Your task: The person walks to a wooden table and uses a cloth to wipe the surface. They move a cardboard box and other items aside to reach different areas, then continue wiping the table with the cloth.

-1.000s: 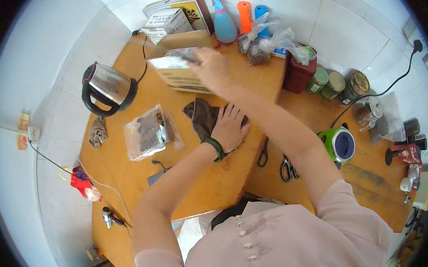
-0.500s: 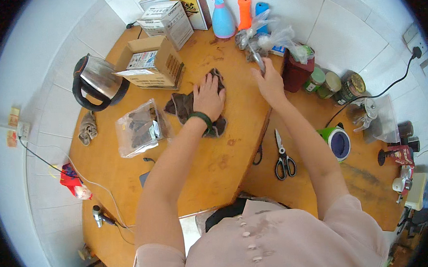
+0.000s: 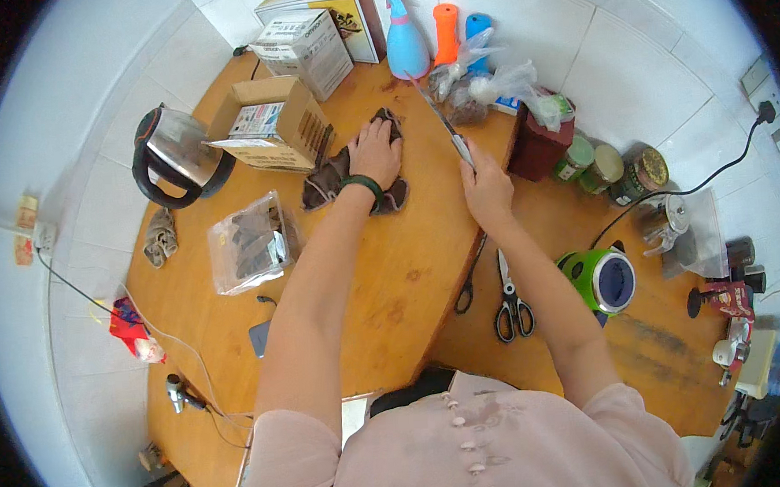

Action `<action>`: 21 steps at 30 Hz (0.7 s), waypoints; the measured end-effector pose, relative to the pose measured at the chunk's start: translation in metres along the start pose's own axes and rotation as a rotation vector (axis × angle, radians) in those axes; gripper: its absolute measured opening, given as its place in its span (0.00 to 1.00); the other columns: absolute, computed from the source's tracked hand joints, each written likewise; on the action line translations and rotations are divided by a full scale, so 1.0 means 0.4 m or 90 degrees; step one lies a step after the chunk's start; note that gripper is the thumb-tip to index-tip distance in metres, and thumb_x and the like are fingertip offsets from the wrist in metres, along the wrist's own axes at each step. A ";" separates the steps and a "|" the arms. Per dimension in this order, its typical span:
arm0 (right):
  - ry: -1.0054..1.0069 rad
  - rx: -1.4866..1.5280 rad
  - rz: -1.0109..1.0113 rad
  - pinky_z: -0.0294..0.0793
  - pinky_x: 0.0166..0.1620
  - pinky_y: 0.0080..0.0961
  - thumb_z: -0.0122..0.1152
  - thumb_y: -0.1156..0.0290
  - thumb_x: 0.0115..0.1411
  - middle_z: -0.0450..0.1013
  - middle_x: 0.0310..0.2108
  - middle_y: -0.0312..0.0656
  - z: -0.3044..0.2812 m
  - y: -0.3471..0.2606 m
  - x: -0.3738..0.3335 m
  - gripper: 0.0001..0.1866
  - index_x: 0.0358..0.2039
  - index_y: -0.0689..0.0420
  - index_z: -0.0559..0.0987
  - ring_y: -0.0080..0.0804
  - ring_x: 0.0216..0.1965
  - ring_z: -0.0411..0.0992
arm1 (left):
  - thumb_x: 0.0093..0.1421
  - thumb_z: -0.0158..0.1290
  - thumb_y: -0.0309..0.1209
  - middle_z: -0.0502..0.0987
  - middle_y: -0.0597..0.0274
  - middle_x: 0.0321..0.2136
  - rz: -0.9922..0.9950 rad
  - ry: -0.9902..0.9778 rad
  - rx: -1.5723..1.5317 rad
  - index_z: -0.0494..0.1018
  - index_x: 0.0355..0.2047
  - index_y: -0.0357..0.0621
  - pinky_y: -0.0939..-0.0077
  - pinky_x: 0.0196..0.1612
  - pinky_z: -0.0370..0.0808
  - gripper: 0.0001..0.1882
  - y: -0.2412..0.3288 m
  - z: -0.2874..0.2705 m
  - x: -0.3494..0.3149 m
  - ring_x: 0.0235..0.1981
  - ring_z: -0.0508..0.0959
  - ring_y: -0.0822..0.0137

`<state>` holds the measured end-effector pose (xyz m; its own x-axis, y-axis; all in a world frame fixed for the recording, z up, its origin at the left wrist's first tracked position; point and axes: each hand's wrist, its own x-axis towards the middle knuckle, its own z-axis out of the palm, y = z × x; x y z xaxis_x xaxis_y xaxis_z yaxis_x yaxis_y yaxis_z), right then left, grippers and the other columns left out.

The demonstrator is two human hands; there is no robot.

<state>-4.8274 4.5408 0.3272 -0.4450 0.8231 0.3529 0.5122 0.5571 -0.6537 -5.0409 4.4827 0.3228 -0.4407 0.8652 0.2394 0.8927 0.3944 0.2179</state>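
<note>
My left hand [image 3: 375, 156] lies flat, fingers stretched, on a crumpled dark brown cloth [image 3: 325, 183] on the wooden table. In my right hand [image 3: 487, 185] is a long, thin knife [image 3: 439, 113] with a grey handle; it points up and left toward the blue spray bottle [image 3: 408, 50]. Left of the cloth lies a clear plastic bag [image 3: 251, 242] with dark pieces inside. An open cardboard box [image 3: 271, 153] stands just beyond the cloth.
A steel kettle [image 3: 181, 153] and a balled grey-brown cloth [image 3: 159, 238] are at the left. Scissors [image 3: 512, 308] and a green cup-like container [image 3: 590, 277] lie right of my right forearm. Knotted plastic bags [image 3: 510, 85], a dark red box [image 3: 539, 146] and several jars [image 3: 600, 171] line the back wall.
The knife has swung up and left, and more of its length shows. My left hand and the brown cloth have shifted slightly away from me.
</note>
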 end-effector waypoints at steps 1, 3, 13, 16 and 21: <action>-0.026 -0.024 -0.003 0.75 0.40 0.48 0.52 0.64 0.64 0.75 0.39 0.48 -0.003 -0.003 0.004 0.19 0.56 0.50 0.72 0.54 0.39 0.75 | 0.67 0.45 0.40 0.66 0.55 0.58 0.009 0.021 -0.024 0.66 0.56 0.42 0.52 0.62 0.57 0.22 0.009 -0.004 -0.028 0.63 0.61 0.54; -0.066 -0.077 -0.007 0.75 0.39 0.44 0.53 0.64 0.64 0.75 0.38 0.48 -0.011 -0.009 0.016 0.19 0.55 0.48 0.74 0.51 0.39 0.75 | 0.64 0.49 0.36 0.70 0.55 0.47 0.018 0.045 -0.062 0.69 0.48 0.42 0.52 0.55 0.62 0.16 0.028 -0.012 -0.070 0.55 0.66 0.53; -0.142 -0.239 -0.141 0.77 0.35 0.46 0.55 0.66 0.62 0.75 0.35 0.47 -0.040 -0.030 0.091 0.17 0.53 0.46 0.76 0.52 0.32 0.77 | 0.55 0.50 0.24 0.56 0.56 0.68 0.075 0.049 -0.013 0.53 0.68 0.46 0.50 0.66 0.54 0.38 0.077 -0.003 -0.031 0.69 0.54 0.55; -0.156 -0.275 -0.139 0.77 0.35 0.47 0.53 0.66 0.63 0.75 0.34 0.48 -0.029 -0.038 0.118 0.17 0.53 0.47 0.76 0.52 0.32 0.77 | 0.56 0.48 0.26 0.52 0.56 0.70 0.041 -0.043 -0.061 0.52 0.68 0.45 0.49 0.67 0.52 0.38 0.075 0.013 0.014 0.70 0.51 0.56; -0.186 -0.329 -0.139 0.77 0.35 0.48 0.49 0.67 0.64 0.75 0.34 0.49 -0.036 -0.057 0.148 0.17 0.53 0.49 0.74 0.52 0.32 0.78 | 0.59 0.45 0.30 0.53 0.57 0.70 0.024 -0.048 -0.093 0.54 0.67 0.44 0.47 0.67 0.51 0.34 0.078 0.032 0.052 0.70 0.53 0.60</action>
<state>-4.8546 4.5785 0.3726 -0.7242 0.6609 0.1969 0.6428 0.7504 -0.1540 -5.0208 4.5168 0.3225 -0.3940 0.9014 0.1796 0.8830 0.3170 0.3462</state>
